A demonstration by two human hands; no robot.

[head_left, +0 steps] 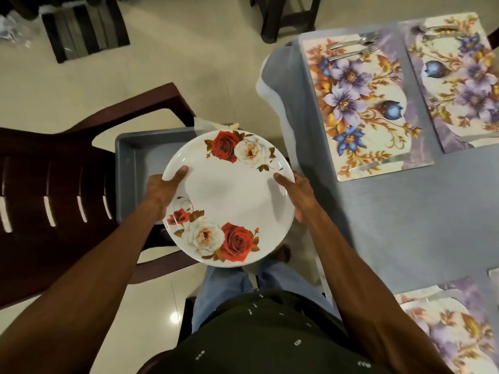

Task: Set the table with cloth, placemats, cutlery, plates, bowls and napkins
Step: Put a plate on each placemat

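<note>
From my seat at the feed I see the table (405,211) on the right, covered with a grey-blue cloth (286,85) that hangs over its near corner. A dark brown chair (54,171) stands to the left on the pale floor, and a grey tray (140,157) sits on its seat. On the cloth lie floral placemats: one nearest the corner (361,103), a second beyond it (459,85), a third at the lower right edge (442,333). The first placemat carries forks and a spoon (351,47) along its far end and a knife (374,164) along its near end. In front of me, held level above the tray and clear of the table, is a white plate with red and cream roses (229,195). My left hand (162,190) grips its left rim, thumb curled over the top; my right hand (297,195) grips the right rim likewise, its other fingers hidden under the plate
</note>
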